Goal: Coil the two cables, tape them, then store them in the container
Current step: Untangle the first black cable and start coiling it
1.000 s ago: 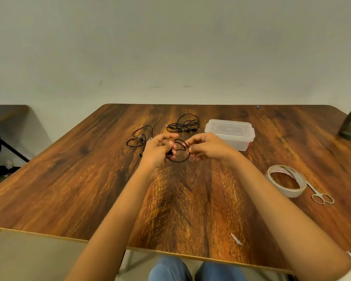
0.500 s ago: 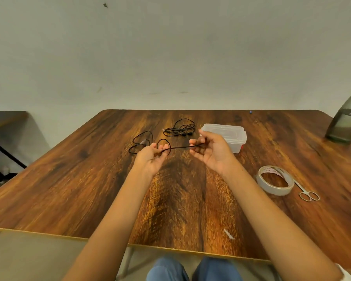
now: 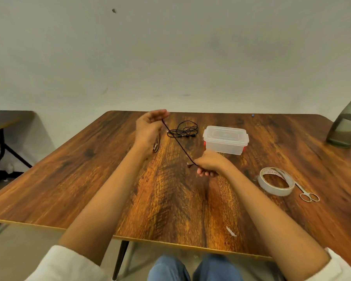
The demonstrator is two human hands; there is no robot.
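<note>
Head view: the left hand [image 3: 148,128], raised to the left of the container [image 3: 226,139], pinches a black cable [image 3: 178,141]. The right hand [image 3: 210,165], in front of the container, curls its fingers round the same cable, which runs straight between them. The second cable [image 3: 183,130] lies tangled just left of the container.

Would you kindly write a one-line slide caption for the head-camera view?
Left hand and right hand stretch a black cable over the table; second cable, lidded container, tape roll and scissors lie nearby.
</note>
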